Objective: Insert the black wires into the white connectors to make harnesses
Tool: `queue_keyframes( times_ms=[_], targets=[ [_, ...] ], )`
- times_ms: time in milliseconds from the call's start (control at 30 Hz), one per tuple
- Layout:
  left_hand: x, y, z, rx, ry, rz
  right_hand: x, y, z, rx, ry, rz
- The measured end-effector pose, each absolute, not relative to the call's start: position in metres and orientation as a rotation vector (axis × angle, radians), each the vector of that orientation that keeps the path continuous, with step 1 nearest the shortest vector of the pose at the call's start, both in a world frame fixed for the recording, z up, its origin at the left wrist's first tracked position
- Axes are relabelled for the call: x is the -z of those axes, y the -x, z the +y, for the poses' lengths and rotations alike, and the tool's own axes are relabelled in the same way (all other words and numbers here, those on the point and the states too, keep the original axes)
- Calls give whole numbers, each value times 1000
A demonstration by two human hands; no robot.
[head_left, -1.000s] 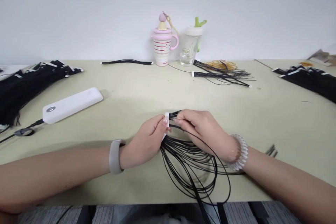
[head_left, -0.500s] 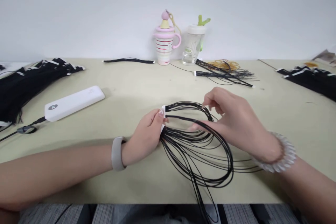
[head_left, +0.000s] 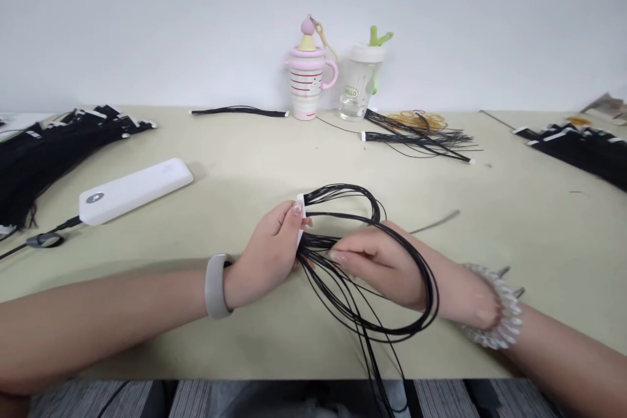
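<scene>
My left hand [head_left: 274, 238] pinches a white connector [head_left: 300, 209] between thumb and fingers. From it, thin black wires [head_left: 431, 294] fan out to the right in wide loops, and some strands hang over the table's front edge. Through the large loop reaches my right hand [head_left: 382, 261], its thumb and fingertips closed on several of the wires a short way from the connector. Part of the bundle is hidden behind that hand.
A white power bank [head_left: 137, 191] with a cable lies at left, beside a pile of black wire bundles [head_left: 63, 150]. Another pile [head_left: 582, 153] is at right. A pink-lidded cup [head_left: 306, 85], a clear cup [head_left: 360, 81], loose wires [head_left: 416, 138] and yellow rubber bands [head_left: 416, 121] stand or lie along the back.
My right hand has moved left and down, passing through the wire loop, and its fingers have closed on wires near the connector. My left hand keeps its hold.
</scene>
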State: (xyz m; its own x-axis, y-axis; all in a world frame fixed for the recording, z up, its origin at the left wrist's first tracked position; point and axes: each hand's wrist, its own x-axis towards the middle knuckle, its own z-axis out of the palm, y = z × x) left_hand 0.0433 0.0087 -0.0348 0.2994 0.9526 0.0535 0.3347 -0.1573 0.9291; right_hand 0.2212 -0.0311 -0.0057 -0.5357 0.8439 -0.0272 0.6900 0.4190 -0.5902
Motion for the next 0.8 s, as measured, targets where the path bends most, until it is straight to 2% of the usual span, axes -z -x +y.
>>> queue_keyframes(
  times_ms=[167,533,800],
  targets=[
    [34,-44,6,-873,-1761,1180,12,-206,-33,-832,1264,-2299],
    [31,-45,6,-860,-1778,1178,7,-208,-37,-312,1328,-2508],
    [35,-44,9,-843,-1590,1127,-5,-231,-36,-167,1362,-2482]
  ],
)
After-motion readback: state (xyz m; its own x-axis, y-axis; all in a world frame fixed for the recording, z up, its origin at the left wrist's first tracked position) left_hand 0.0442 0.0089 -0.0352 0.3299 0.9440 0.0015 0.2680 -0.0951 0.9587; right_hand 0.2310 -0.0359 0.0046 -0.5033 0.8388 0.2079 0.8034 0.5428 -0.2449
